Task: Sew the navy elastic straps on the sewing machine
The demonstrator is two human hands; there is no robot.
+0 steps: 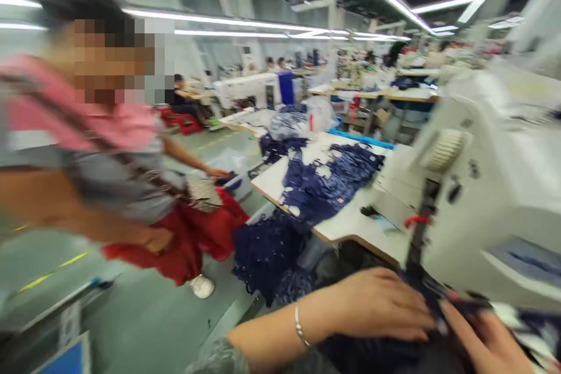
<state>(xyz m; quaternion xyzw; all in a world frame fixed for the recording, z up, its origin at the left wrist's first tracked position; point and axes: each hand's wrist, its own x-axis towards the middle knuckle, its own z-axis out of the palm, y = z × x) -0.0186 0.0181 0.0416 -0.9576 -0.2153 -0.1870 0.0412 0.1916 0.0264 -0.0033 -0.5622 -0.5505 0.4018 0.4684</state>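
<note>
My left hand, with a thin bracelet on the wrist, lies flat with fingers stretched out on dark navy fabric at the bottom right. My right hand pinches the same fabric just below the needle bar of a white sewing machine. The view is smeared by motion, so fine detail of the fingertips is unclear.
A heap of navy lace pieces covers the work table and spills off its left edge. A person in a pink top and red skirt bends over in the aisle at left. More sewing stations fill the background.
</note>
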